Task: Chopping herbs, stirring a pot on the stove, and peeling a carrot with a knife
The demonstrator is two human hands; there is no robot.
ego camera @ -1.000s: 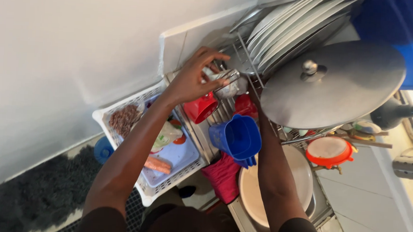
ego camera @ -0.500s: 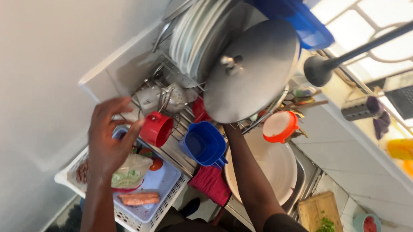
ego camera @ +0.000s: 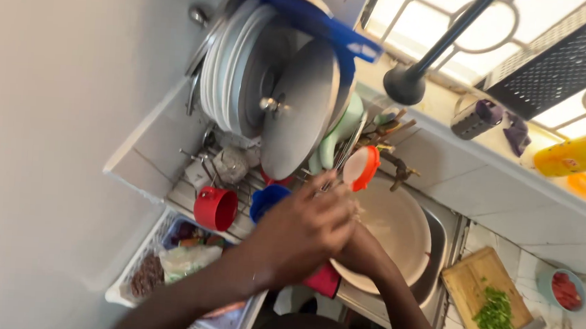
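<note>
White basin (ego camera: 398, 225) beneath left hand (ego camera: 302, 236) over right hand (ego camera: 359, 246); fingers' grasp unclear.

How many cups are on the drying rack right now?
2: a red cup on the rack's left side, and a blue cup just right of it, partly behind the left hand. More may be hidden.

hands: left hand (ego camera: 302, 236) lies over right hand (ego camera: 359, 250), touching, above near rim of basin (ego camera: 398, 225)
basin: sits in sink (ego camera: 439, 261)
rack (ego camera: 238, 181): left of sink, holds plates (ego camera: 228, 66) upright, lid (ego camera: 299, 111) leaning on them
cups: two cups (ego camera: 216, 208) (ego camera: 267, 200) on rack, just left of hands
strainer (ego camera: 360, 167): behind hands, at basin's far rim
basket (ego camera: 165, 265): below rack, under left forearm
cutting board (ego camera: 485, 295): right of sink, chopped herbs (ego camera: 495, 314) on it
small bowl (ego camera: 562, 289): right of board
sill: bottle (ego camera: 578, 153) lying there, far right
</note>
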